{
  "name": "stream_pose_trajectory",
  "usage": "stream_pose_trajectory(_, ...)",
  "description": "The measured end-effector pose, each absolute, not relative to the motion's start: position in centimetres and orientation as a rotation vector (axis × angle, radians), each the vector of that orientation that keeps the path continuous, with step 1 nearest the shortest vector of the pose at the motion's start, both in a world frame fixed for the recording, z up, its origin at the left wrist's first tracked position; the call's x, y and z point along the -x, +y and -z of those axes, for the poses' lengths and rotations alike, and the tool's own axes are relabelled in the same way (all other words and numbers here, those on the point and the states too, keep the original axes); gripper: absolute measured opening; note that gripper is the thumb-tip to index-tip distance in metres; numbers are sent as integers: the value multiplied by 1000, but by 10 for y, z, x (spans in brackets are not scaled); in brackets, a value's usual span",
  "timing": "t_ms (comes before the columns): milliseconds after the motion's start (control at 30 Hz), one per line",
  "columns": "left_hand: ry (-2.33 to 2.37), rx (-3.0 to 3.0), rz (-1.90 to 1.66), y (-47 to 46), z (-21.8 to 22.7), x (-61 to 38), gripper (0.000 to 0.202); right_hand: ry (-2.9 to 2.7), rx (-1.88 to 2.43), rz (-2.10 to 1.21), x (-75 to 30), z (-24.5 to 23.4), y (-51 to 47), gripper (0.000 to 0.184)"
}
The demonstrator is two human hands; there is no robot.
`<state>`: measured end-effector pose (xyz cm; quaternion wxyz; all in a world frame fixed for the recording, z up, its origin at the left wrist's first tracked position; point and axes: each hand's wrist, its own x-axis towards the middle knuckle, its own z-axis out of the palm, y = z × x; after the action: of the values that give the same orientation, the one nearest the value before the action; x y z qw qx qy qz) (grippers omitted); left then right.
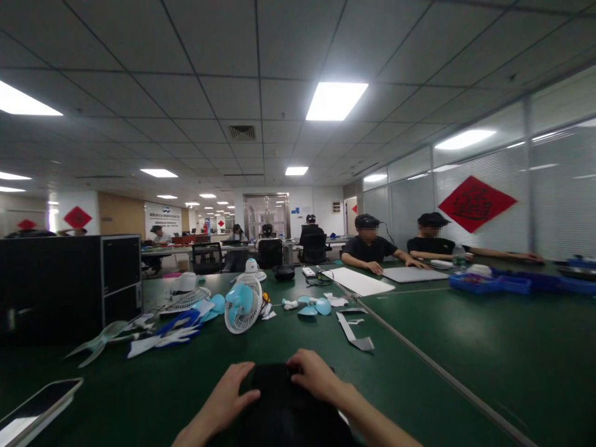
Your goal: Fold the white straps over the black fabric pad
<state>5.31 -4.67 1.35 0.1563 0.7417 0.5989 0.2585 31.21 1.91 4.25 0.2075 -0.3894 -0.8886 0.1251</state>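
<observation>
A dark black object (274,413), its kind hard to make out, lies at the table's near edge, directly in front of me. My left hand (228,397) holds its left side, thumb and fingers spread around the corner. At the upper right edge, my right hand (319,379) has its fingers bent and closed on the same object. Farther up the table stands a small fan (244,304) with a white cage and light-blue blades. Beside it are a loose blue fan blade (314,305) and white-and-blue gloves (170,335).
A black computer case (121,279) stands at left, with a phone-like device (41,403) nearer me. Paper scraps (356,332) and a white sheet (358,281) lie ahead. Blue trays (488,284) are at right. Two people in black caps sit across the green table (419,366).
</observation>
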Motion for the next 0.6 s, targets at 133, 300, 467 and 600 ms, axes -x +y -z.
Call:
stream_pose_trajectory(133, 1657, -2127, -692, -47, -15, -58, 75, -2360, 1145, -411, -329, -47, 22, 35)
stream_pose_trajectory(300, 1632, -2130, -694, -42, -13, -58, 79, -2308, 1509, -308, -359, -58, 28, 42)
stream_pose_trajectory(467, 1695, -2092, -628, -45, -22, -64, 83, -2341, 1734, -323, -372, -68, 17, 57)
stream_pose_trajectory(600, 1754, -2027, -593, -50, -31, -61, 89, -2368, 1635, -353, -367, -64, 11, 56)
